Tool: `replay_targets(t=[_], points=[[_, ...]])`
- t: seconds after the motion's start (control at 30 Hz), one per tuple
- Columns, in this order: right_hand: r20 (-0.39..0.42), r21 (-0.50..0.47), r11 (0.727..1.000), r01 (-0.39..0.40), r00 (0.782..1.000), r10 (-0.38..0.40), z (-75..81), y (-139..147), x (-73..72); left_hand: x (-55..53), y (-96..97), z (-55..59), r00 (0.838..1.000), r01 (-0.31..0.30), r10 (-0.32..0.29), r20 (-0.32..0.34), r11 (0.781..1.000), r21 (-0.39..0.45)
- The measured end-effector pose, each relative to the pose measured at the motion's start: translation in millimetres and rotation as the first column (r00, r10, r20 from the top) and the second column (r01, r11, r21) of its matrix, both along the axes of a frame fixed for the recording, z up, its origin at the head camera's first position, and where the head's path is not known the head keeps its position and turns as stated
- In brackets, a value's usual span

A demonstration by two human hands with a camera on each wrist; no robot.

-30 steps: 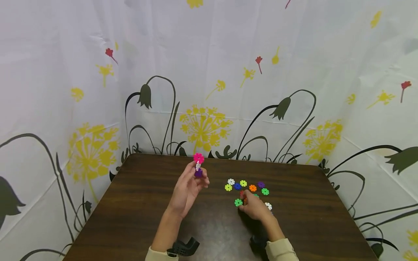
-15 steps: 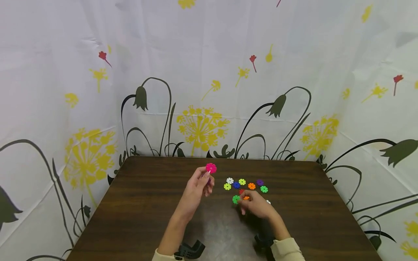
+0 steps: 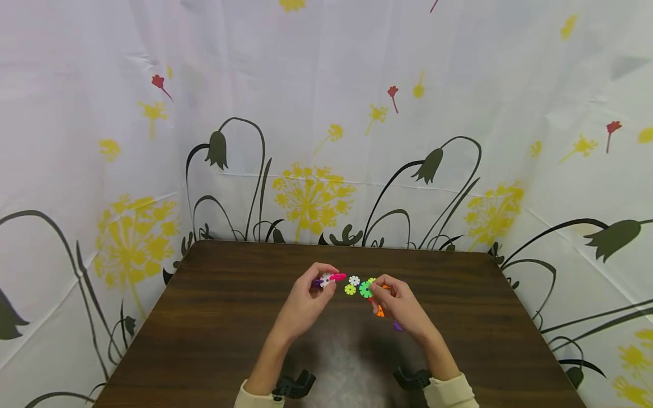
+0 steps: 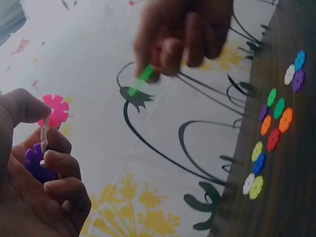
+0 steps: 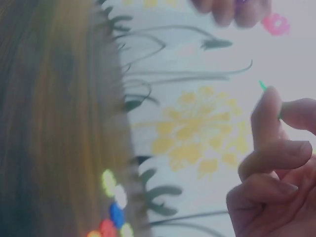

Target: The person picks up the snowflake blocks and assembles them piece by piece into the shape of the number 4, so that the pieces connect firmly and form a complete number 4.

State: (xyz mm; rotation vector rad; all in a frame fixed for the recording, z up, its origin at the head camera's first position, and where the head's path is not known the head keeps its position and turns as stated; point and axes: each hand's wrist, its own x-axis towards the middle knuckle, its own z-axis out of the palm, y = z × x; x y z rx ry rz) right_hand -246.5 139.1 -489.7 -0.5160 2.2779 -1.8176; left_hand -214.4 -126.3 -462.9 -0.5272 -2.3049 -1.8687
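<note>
My left hand (image 3: 302, 306) grips a small chain of interlocking notched discs above the table. In the left wrist view its pink disc (image 4: 58, 110) is at the top, the white disc (image 4: 44, 133) is edge-on in the middle, and the purple disc (image 4: 34, 160) sits lower against the fingers. To the right, my right hand (image 3: 404, 306) pinches a green disc (image 3: 365, 289) between thumb and forefinger, raised off the table. A gap separates the green disc from the chain. In the right wrist view the fingers hide most of the green disc.
Several loose discs lie on the dark wooden table (image 3: 229, 328), among them a white disc (image 3: 354, 280), a yellow disc (image 3: 350, 289) and an orange disc (image 4: 286, 119). The right hand partly covers this group in the head view. A patterned curtain (image 3: 306, 113) hangs behind the table.
My right hand has picked up the green disc and lifted it toward the left hand. The left hand has moved right and turned the chain, so the pink disc now points rightward.
</note>
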Motion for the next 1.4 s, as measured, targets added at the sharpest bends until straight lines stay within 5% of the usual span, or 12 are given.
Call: replay_targets(t=[0.43, 0.7, 1.4], points=[[-0.143, -0.141, 0.981, 0.131, 0.978, -0.151, 45.8, -33.3, 26.4, 4.2, 4.8, 6.7, 0.996, 0.004, -0.012, -0.09, 0.996, -0.084], [-0.146, -0.103, 0.976, 0.192, 0.968, -0.206, 42.5, -38.7, 29.5, 7.0, 7.4, 6.2, 0.996, 0.013, -0.019, -0.084, 0.998, -0.069], [-0.081, -0.129, 0.979, 0.159, 0.982, -0.17, 38.2, -33.2, 28.2, 6.0, 19.6, -2.6, 0.997, 0.042, -0.043, -0.061, 0.999, -0.007]])
